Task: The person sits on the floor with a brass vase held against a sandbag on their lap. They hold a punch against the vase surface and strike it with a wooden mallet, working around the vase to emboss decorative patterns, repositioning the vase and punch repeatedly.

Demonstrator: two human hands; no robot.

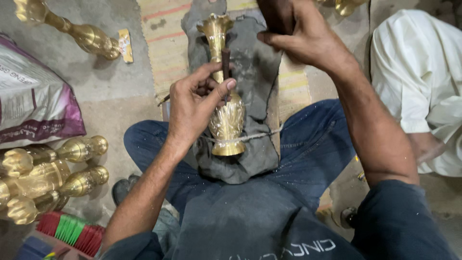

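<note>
Open concrete floor (115, 91) upper left gives room. Left edge blocked: heap of brass vases (48, 178) and grey-purple plastic sack (33, 101). One brass vase lying loose (72, 29) near the top. Right side shut off by a seated person in white cloth (418, 82).

Head camera, steeply downward, close.

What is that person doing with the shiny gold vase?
A person sits cross-legged with a brass vase lying on a grey padded block across their lap, tied down by a cord. Their left hand holds a thin chisel-like punch against the vase's neck. Their right hand is raised above, gripping a dark handle. More brass vases lie on the floor at left.
</note>
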